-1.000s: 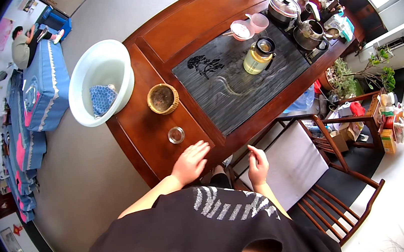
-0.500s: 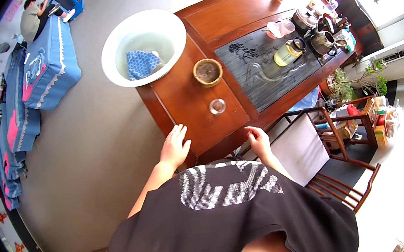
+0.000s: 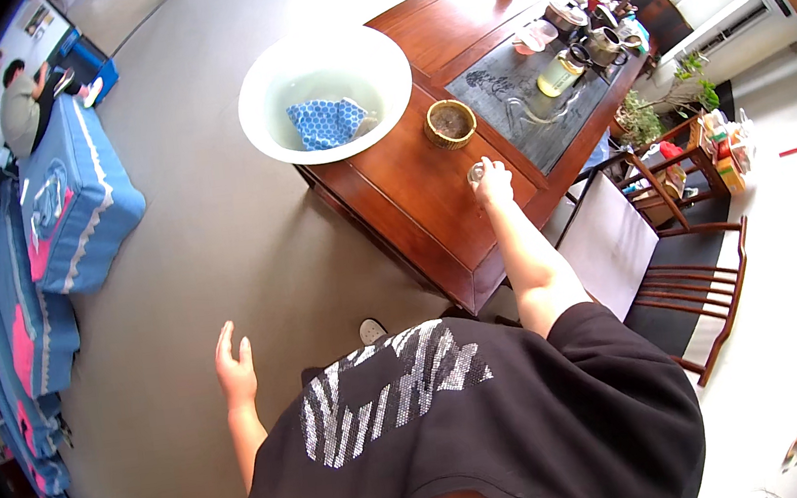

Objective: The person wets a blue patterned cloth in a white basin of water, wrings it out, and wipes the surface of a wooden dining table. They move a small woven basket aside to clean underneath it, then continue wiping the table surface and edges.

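My right hand (image 3: 495, 183) reaches over the wooden tea table, fingers closed round a small clear glass cup (image 3: 476, 173). Just beyond it stands a round woven bowl (image 3: 449, 125) with a dark inside. Off the table's left side, my left hand (image 3: 235, 364) hangs over the floor, fingers stretched and thumb apart, holding nothing. A large white basin (image 3: 265, 131) sits on the table's far left corner. Water and a blue patterned cloth (image 3: 325, 122) lie in it.
The wooden table (image 3: 414, 209) has a dark inset tray (image 3: 529, 133) with a yellowish bottle (image 3: 558, 76), a pink container (image 3: 535, 36) and pots. A wooden chair (image 3: 691, 283) stands at right. Blue-covered sofas (image 3: 90, 207) line the left; a person (image 3: 25, 106) sits there.
My right hand has reached forward and closed on the glass cup. My left hand has moved from the table edge out to the left. The view has shifted.
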Available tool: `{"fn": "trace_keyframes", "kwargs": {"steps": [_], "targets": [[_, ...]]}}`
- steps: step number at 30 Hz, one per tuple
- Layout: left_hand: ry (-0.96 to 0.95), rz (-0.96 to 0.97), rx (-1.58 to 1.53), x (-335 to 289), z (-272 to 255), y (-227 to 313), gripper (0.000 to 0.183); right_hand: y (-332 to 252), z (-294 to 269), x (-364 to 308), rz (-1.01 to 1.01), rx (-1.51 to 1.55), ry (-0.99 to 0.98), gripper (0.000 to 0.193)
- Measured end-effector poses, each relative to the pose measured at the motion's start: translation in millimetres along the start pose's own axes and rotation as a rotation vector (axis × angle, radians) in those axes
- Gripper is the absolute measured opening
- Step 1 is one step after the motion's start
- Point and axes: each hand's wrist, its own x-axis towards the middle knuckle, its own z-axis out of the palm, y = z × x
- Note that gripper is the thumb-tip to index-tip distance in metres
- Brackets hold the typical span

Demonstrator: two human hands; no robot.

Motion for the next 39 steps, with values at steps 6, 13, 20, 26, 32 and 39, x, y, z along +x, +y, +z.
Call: {"fn": "trace_keyframes", "kwargs": {"steps": [6, 13, 20, 26, 32, 39], "targets": [[-0.008, -0.004, -0.104, 34, -5, -10, 0.04, 6, 4, -13, 0.112, 0.022, 0.008, 0.059], [-0.2, 0.07, -0.018, 110, 25, 37, 0.044, 81, -67, 53, 0.055, 0.329, 0.578, 0.065], [-0.249, 0.143, 0.033, 201, 65, 116, 0.045, 105, -111, 155, 0.27, 0.253, 0.396, 0.071], [-0.299, 0.232, 0.115, 255, 90, 145, 0.048, 89, -78, 230, 0.31, 0.276, 0.32, 0.069], [-0.375, 0.233, 0.125, 292, 111, 168, 0.052, 80, -39, 266, 0.413, 0.2, 0.314, 0.065], [-0.586, 0.455, 0.449, 349, 185, 194, 0.079, 95, -33, 259, 0.258, 0.19, 0.558, 0.072]]}}
